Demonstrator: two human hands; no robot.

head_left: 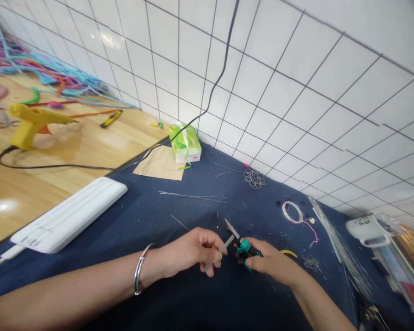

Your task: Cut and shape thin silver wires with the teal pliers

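Note:
Near the front centre of the dark blue cloth, my left hand (pixel 202 250) is closed round a thin grey strip (pixel 224 248) that slants up to the right. A silver bangle (pixel 138 271) sits on the left wrist. Just right of it, my right hand (pixel 267 262) is wrapped round the teal and black handles of pliers (pixel 244 248). The metal jaws of the pliers point up and left, close by the upper end of the strip; whether they touch it I cannot tell. Thin straight wires (pixel 193 196) lie on the cloth beyond both hands.
A white power strip (pixel 72 214) lies left, with a yellow glue gun (pixel 31 124) behind it. A green tissue pack (pixel 185 143) stands by the tiled wall. Coiled wire (pixel 254 178), a white ring (pixel 292 212), a wire bundle (pixel 338 239) and a white cup (pixel 369 230) are to the right.

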